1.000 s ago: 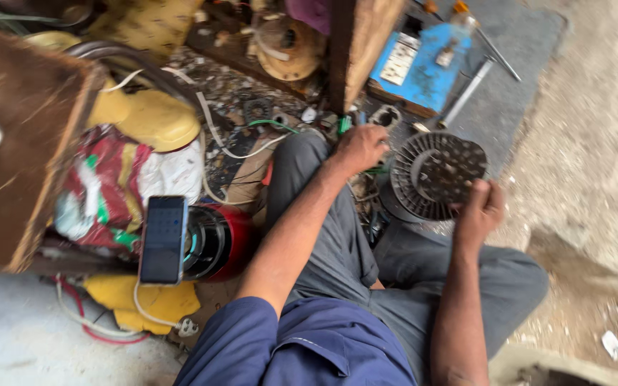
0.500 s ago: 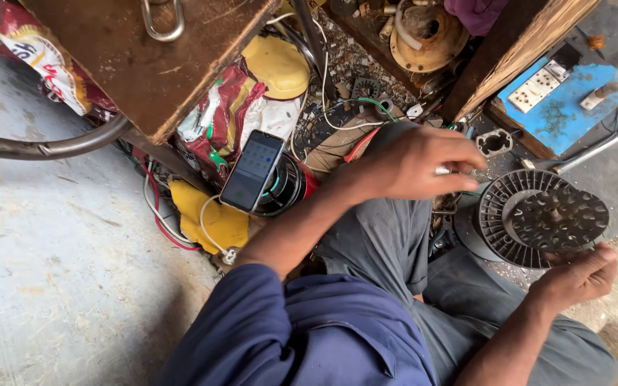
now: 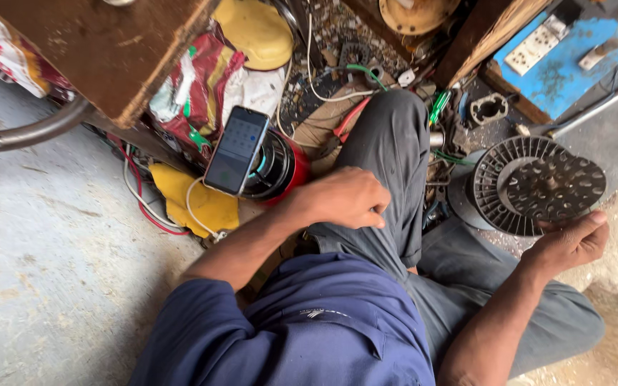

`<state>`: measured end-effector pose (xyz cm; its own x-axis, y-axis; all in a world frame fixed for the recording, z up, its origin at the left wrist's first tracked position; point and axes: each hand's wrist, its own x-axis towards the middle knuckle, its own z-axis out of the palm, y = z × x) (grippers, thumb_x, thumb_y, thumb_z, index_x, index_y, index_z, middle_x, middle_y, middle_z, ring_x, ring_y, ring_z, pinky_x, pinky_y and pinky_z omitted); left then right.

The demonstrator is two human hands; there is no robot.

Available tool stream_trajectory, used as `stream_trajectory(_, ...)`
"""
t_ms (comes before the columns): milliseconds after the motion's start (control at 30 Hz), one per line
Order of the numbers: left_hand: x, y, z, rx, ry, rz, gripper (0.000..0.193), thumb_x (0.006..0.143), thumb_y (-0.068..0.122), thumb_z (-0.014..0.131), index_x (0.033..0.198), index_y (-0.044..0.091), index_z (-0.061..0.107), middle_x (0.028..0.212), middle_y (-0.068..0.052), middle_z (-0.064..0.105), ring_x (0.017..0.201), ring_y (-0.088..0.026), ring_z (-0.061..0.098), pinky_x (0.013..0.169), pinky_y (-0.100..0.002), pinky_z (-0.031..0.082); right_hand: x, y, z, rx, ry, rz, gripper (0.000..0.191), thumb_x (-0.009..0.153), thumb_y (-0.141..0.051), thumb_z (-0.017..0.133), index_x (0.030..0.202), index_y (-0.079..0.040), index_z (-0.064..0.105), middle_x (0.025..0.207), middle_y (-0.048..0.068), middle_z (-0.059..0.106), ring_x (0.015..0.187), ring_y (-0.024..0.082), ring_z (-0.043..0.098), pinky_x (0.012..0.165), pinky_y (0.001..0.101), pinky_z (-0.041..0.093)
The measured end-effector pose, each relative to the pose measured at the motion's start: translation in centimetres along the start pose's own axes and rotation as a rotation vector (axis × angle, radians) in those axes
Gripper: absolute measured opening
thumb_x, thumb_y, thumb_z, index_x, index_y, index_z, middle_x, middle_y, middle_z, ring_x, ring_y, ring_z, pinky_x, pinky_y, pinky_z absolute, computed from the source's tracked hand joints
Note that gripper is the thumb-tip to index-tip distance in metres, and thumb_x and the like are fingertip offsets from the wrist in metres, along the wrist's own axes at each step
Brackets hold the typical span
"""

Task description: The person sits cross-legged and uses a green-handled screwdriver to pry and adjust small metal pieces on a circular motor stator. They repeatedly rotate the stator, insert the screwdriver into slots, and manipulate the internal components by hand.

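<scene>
We are gripping the finned motor rotor [image 3: 538, 187] at its lower rim with our right hand [image 3: 570, 243] — fingers curled on its edge — as it is sitting on the floor beside our knee. Our left hand [image 3: 345, 199] is resting curled on the thigh; we cannot tell if it holds anything. Clutter is crowding the left — phone [image 3: 235, 150], red motor [image 3: 277, 168] — while bare concrete [image 3: 51, 250] is lying open beyond.

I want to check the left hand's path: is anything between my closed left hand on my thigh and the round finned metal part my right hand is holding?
Only the raised knee in grey trousers lies between the left hand and the finned metal part. Past it, small clutter sits on the floor. The right hand grips the part's lower edge; nothing covers its face.
</scene>
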<state>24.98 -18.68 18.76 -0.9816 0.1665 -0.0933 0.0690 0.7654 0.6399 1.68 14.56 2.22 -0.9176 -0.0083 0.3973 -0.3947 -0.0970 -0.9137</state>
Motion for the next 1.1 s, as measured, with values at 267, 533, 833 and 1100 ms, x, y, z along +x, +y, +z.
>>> stream_trajectory(267,6.1,-5.4,6.2,0.177,-0.126,-0.020,0.069,0.074,0.069,0.074,0.063,0.001,0.072,0.061,-0.018,0.067,0.064,-0.038,0.070,0.062,-0.049,0.055,0.4,1.7,-0.9,0.040,0.039,0.065,0.037,0.122,-0.033,0.050,0.105,-0.001,0.060,0.083,0.009,0.065,0.063,0.014,0.063,0.051,0.0252,0.051)
stream_trajectory(533,8.5,-2.4,2.3,-0.136,-0.338,-0.150,0.041,0.076,0.043,0.079,0.067,0.004,0.073,0.067,-0.012,0.072,0.065,-0.026,0.071,0.063,-0.038,0.055,0.6,2.4,-1.0,0.069,0.135,0.248,0.021,0.113,-0.024,0.072,0.107,-0.004,0.066,0.085,0.001,0.056,0.070,0.008,0.054,0.059,0.0274,0.056)
stream_trajectory(833,24.5,1.2,5.7,-0.208,0.042,0.479,0.014,0.089,0.016,0.076,0.092,0.004,0.071,0.084,-0.013,0.070,0.082,-0.030,0.069,0.076,-0.044,0.054,0.6,0.2,-0.4,0.228,0.104,0.264,0.031,0.108,-0.021,0.069,0.128,0.003,0.069,0.101,0.005,0.068,0.083,0.011,0.064,0.065,0.0292,0.059)
stream_trajectory(1100,33.4,-1.4,8.6,-0.175,0.126,0.569,0.009,0.086,0.008,0.080,0.090,0.004,0.073,0.084,-0.012,0.073,0.078,-0.029,0.072,0.069,-0.041,0.054,0.9,0.0,-0.5,0.238,0.077,0.308,0.031,0.109,-0.024,0.068,0.127,0.001,0.069,0.097,0.007,0.072,0.075,0.011,0.064,0.066,0.0276,0.057)
